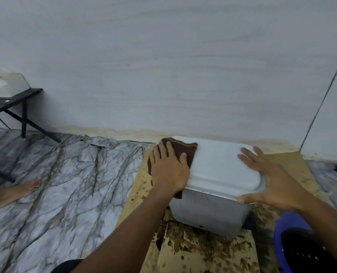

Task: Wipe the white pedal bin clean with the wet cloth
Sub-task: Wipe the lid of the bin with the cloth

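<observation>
- The white pedal bin (213, 196) stands on stained cardboard (207, 251) at about 5 o'clock in the view, close against the pale wall (163, 66).
- Its lid (220, 166) is shut and faces up, with a raised rim running round the near edge.
- A brown cloth (183, 149) lies over the lid's far-left corner, at 10 o'clock on the lid, and drapes down the bin's left side.
- The left hand (168, 170) lies flat on the cloth with fingers spread, pressing it against the lid's left edge; the thumb sits on the cloth toward the lid's middle.
- The right hand (272, 178) is spread open over the lid's right end, at 3 o'clock on the lid, fingers on top and thumb hooked under the near right corner; it grips nothing but the lid edge.
- A blue basket (293, 243) with a dark perforated inside sits at 4 o'clock from the bin, just beside it, partly cut by the frame.
- Marble-patterned floor (55, 184) spreads out at 9 o'clock from the bin.
- A bare foot (16, 192) rests on that floor near the left edge.
- A black folding stand (16, 107) with a glass pane (8, 83) on it is at 10 o'clock, well apart from the bin.
</observation>
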### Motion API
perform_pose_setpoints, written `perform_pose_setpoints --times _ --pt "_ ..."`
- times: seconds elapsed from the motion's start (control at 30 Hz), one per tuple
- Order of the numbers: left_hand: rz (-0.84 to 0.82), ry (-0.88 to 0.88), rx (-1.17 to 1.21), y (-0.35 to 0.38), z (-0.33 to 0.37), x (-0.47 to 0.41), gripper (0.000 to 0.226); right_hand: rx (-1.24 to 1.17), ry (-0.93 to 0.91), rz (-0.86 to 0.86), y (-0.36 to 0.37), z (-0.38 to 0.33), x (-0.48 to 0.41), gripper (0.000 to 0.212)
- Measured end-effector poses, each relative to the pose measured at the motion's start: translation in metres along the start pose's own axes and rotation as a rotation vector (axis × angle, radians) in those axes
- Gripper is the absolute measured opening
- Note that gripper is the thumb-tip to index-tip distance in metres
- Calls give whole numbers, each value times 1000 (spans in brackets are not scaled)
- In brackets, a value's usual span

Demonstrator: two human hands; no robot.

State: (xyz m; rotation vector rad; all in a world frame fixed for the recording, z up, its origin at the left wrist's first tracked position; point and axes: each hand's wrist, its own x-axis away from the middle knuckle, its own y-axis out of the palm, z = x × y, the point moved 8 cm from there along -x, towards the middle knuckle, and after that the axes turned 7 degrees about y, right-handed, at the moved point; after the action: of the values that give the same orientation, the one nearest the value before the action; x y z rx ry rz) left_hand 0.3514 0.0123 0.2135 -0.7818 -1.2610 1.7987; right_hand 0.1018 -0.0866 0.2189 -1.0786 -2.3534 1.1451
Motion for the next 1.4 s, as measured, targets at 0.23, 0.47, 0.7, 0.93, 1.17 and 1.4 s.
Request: perform_pose_setpoints --times 0.23,0.47,0.7,0.93,1.17,1.4 --pt "-82 207 -79 3 23 -29 73 23 0 -12 0 -3 1 127" --pt "-34 -248 200 -7 -36 -37 77 -16 12 -9 0 -1 2 128" --pt "-74 200 -92 22 86 28 79 -7 19 -5 1 -2 2 126" --pt "-41 256 -96 2 35 -24 80 6 1 -15 2 -3 2 125" --pt "-5 -87 122 -5 -32 -31 78 -2 9 -23 3 0 2 126" --pt "-45 689 -119 1 15 13 74 7 23 -35 1 1 2 127"
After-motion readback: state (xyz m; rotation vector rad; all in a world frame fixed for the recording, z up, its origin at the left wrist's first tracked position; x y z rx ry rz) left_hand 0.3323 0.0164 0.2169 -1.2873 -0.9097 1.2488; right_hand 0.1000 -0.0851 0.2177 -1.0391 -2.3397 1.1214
